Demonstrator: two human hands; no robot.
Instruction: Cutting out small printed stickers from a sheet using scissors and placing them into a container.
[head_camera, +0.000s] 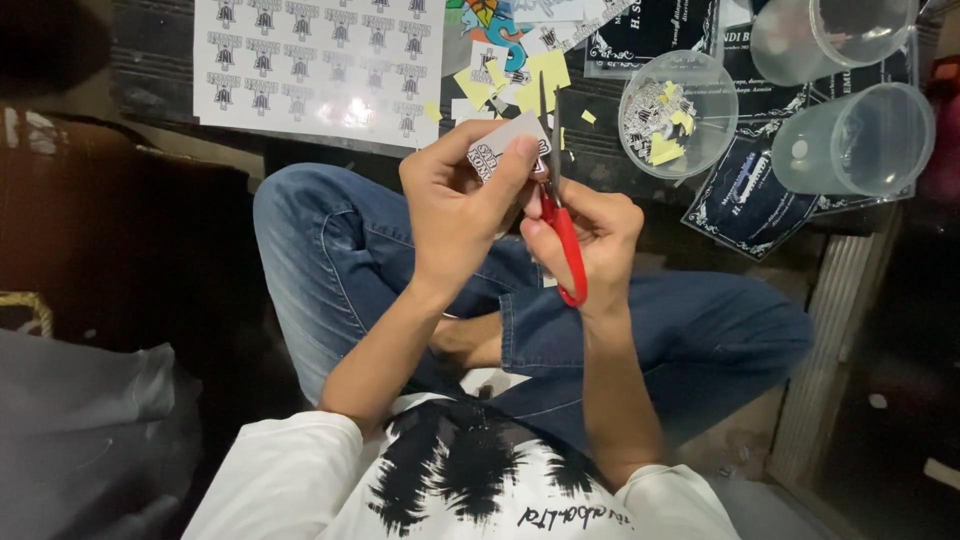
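A small printed sticker piece (505, 150) is pinched between the thumb and curled fingers of the left hand (455, 205), held above the crossed legs in blue jeans (330, 250); red-handled scissors (560, 225) are gripped in the closed right hand (590, 235), blades pointing up beside the piece, nearly shut. A printed sticker sheet (320, 65) is seen lying ahead on the dark surface; yellow scraps (530, 85) are scattered near it; a clear plastic cup (675, 115) holding cut pieces is set to the right, near two more cups (850, 135).
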